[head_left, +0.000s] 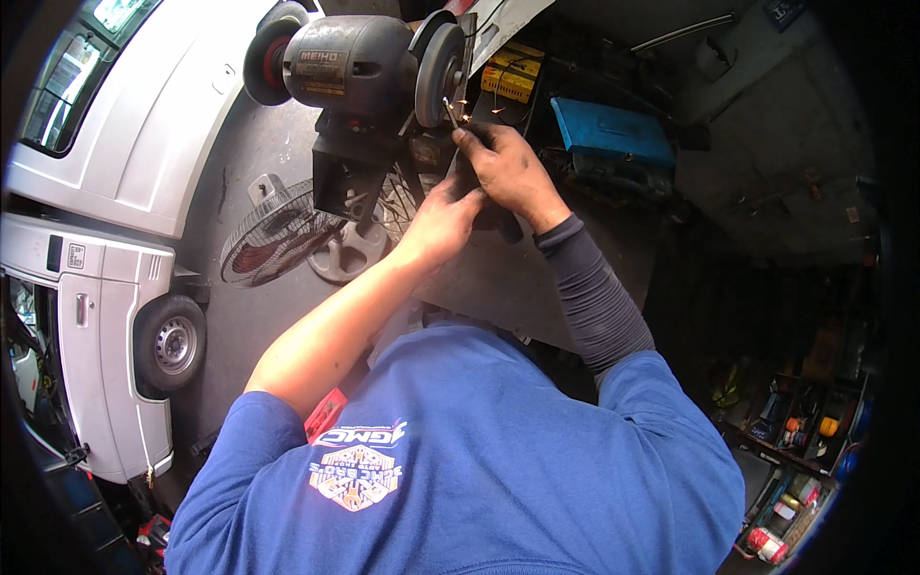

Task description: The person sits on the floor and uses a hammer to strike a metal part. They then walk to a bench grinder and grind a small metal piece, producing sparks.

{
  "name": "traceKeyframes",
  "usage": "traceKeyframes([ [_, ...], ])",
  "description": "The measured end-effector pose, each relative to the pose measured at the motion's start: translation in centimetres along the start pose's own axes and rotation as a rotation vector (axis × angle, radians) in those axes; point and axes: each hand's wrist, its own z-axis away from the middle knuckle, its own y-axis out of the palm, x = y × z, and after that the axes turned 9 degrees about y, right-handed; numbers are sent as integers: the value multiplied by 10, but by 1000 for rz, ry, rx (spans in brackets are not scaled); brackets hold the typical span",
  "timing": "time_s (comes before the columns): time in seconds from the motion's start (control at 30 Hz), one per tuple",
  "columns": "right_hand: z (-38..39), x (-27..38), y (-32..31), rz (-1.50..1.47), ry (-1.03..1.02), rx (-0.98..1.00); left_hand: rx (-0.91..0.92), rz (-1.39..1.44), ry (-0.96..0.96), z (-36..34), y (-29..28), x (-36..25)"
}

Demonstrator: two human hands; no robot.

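A grey bench grinder on a black stand has a grinding wheel at its right end. My right hand is closed on a thin metal rod, whose tip is at the wheel's lower right, with small sparks beside it. My left hand is below my right one, fingers bent round something dark that I cannot make out, partly hidden behind the fingers.
A standing fan is at left below the grinder, near white vehicle bodies. To the right are a yellow device, a blue case and tool trays holding several items.
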Motion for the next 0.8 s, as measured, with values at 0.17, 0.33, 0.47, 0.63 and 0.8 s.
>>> traceKeyframes([
  [0.17, -1, -18, 23, -136, 58, 5, -179, -481, 78, 15, -11, 3],
  [0.33, -1, -30, 41, -183, 11, -18, -217, -499, 66, 24, -21, 11],
  [0.47, -1, -29, 43, -178, 24, -2, -259, -521, 135, 24, -23, 17],
  [0.63, -3, -27, 40, -146, 0, 4, -279, -579, 174, 21, -25, 21],
  [0.8, -7, -25, 39, -145, -27, 4, -300, -596, 216, 19, -25, 21],
])
